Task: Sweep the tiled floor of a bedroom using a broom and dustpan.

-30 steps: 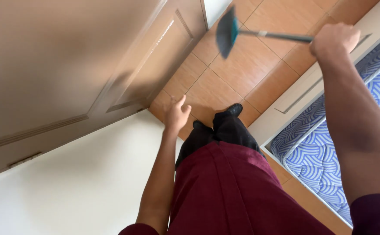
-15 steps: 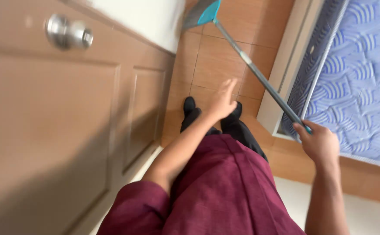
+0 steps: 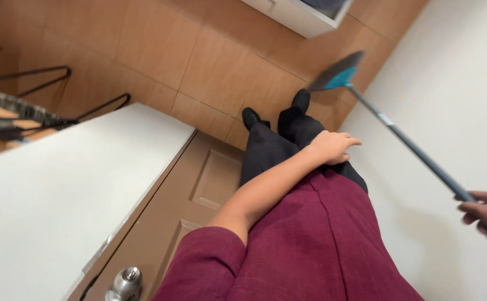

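i observed the right hand [image 3: 486, 213] at the right edge of the view, its grip closed around the upper end of the broom [image 3: 399, 136]. the broom's dark handle ran diagonally up and to the left from that hand. its teal head [image 3: 338, 75] was at the far end, low over the tiled floor [image 3: 199, 50] and close to the white wall [image 3: 449, 83]; i could not tell whether the bristles touched the tiles, as the head was blurred.

the left hand [image 3: 332, 147] held nothing. its grip was loose, the fingers half curled, and it lay in front of the dark trousers [image 3: 277, 147] at thigh level. the left arm wore a maroon sleeve, matching the maroon garment [image 3: 321, 245] that filled the lower middle of the view. two black shoes [image 3: 252, 117] stood on the floor, just left of the broom head.

a brown door [image 3: 199, 189] lay to the left of the body, with a silver round knob [image 3: 126, 281] at the bottom edge of the view. a white wall surface [image 3: 59, 195] adjoined the door. a black wire rack [image 3: 26, 111] stood at the far left. the white edge of a bed frame [image 3: 293, 14] showed at the top.
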